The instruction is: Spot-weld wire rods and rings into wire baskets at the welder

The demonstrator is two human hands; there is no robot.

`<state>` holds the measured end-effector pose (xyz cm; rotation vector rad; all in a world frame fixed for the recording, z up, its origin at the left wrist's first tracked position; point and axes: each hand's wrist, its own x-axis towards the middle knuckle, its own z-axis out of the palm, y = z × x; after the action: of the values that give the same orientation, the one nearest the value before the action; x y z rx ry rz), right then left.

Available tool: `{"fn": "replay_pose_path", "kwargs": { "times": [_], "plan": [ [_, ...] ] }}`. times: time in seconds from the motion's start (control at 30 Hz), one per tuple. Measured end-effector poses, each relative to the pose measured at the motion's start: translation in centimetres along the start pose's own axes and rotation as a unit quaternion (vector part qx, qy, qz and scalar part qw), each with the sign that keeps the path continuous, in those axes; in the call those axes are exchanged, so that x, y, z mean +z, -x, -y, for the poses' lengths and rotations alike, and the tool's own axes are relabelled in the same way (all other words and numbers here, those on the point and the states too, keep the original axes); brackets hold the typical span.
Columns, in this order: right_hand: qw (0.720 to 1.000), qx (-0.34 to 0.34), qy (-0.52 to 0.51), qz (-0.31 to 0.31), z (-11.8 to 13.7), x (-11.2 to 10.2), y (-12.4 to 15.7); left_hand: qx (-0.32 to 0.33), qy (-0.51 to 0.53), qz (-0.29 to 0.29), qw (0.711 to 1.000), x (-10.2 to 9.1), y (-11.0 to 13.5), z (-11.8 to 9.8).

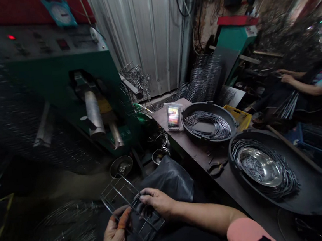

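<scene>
A small wire rack (122, 191) of thin metal rods is held tilted over my lap, between both hands. My left hand (115, 233) grips its near left side, with an orange wrap on the thumb and a finger. From the right, my right hand (156, 204) has its fingers closed on the rack's rods. Whether a smaller part is pinched in those fingers I cannot make out. Just beyond the rack stands a metal bowl (121, 166) with small pieces in it, beneath the green machine (65, 85).
On the table (195, 157) at right are a black pan (206, 105) of wire rings, another pan (311, 196) holding wires and a steel bowl (260, 166), pliers (217, 167) and a phone (173, 116). Another person's hands (289, 76) work at far right. Wire racks (138, 82) stand behind.
</scene>
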<state>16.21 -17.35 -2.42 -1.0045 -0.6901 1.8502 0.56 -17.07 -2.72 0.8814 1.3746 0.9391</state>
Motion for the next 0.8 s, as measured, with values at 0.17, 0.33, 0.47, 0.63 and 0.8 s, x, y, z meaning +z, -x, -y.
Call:
{"fn": "replay_pose_path", "kwargs": {
  "times": [0.17,0.33,0.47,0.63,0.8],
  "plan": [
    [1.000,-0.006,0.005,0.008,0.0,-0.1,-0.1,-0.004,-0.002,0.012,1.000,-0.1,-0.1,0.1],
    [1.000,-0.023,-0.005,0.015,-0.1,-0.1,-0.3,0.002,0.001,0.004,1.000,-0.5,-0.6,1.0],
    [0.999,-0.036,-0.005,0.014,0.0,-0.1,-0.2,-0.001,0.007,0.006,1.000,-0.5,-0.7,1.1],
    [0.999,-0.026,0.014,0.021,0.2,-0.2,-0.1,0.013,0.014,-0.002,1.000,-0.4,-0.7,1.1],
    [0.999,-0.028,0.024,0.028,-0.2,-0.5,-0.4,-0.002,0.016,-0.001,1.000,-0.6,-0.9,1.5]
  ]
}}
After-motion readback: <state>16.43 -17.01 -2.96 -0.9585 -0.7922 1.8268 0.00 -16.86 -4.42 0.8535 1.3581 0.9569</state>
